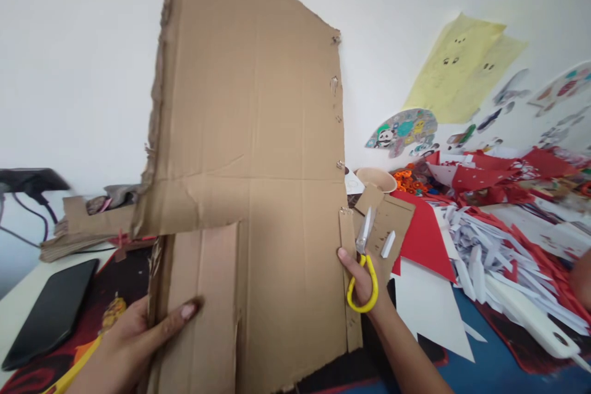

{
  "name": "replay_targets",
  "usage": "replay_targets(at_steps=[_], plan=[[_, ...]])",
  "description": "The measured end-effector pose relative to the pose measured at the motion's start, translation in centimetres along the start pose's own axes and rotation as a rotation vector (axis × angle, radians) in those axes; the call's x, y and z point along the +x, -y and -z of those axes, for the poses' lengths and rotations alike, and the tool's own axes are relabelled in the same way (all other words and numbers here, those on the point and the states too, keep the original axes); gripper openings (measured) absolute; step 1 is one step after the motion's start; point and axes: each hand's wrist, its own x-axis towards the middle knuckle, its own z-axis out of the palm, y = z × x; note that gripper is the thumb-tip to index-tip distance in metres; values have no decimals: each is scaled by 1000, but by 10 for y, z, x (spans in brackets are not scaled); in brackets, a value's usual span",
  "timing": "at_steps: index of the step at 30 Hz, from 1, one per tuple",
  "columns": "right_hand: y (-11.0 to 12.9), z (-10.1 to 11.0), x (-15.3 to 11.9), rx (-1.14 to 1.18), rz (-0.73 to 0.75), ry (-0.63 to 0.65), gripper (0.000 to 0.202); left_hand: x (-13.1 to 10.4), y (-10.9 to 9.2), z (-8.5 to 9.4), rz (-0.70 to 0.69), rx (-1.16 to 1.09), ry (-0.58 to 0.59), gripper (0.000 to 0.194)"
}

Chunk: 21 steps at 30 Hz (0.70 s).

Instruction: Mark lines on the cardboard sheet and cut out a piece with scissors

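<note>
Brown cardboard sheet (pixel 286 135), creased and ragged-edged, is held roughly upright over the worktop (pixel 492 335): left hand (pixel 138 335) clamped on its lower left part, right hand (pixel 361 280) pinching its right edge, yellow-handled scissors (pixel 365 228) hooked there. The step looks like steadying; the next move calls for firm support from both sides. White paper strips (pixel 480 261) lie rightward; yellow paper (pixel 455 83) hangs on the white wall (pixel 83 61).

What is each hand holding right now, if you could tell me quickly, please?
Left hand: closed on the cardboard, thumb across its front.
Right hand: closed on the cardboard's right edge, also holding yellow-handled scissors.
</note>
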Motion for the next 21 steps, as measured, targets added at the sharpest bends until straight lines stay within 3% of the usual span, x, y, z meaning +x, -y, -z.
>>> replay_targets(at_steps=[5,10,13,17,21], plan=[[16,-1,2,-239,87,-64,58,2,-9,1,2,161,47,79],[14,8,1,-340,160,-262,77,1,-8,-1,-65,206,32,76],[10,23,-14,-265,113,-324,89,-3,-9,-4,-81,188,21,77],[9,47,-48,-53,45,-341,79,-9,-12,-8,-58,191,51,79],[14,65,-72,54,72,-307,69,-19,-8,-12,-111,229,-28,73]])
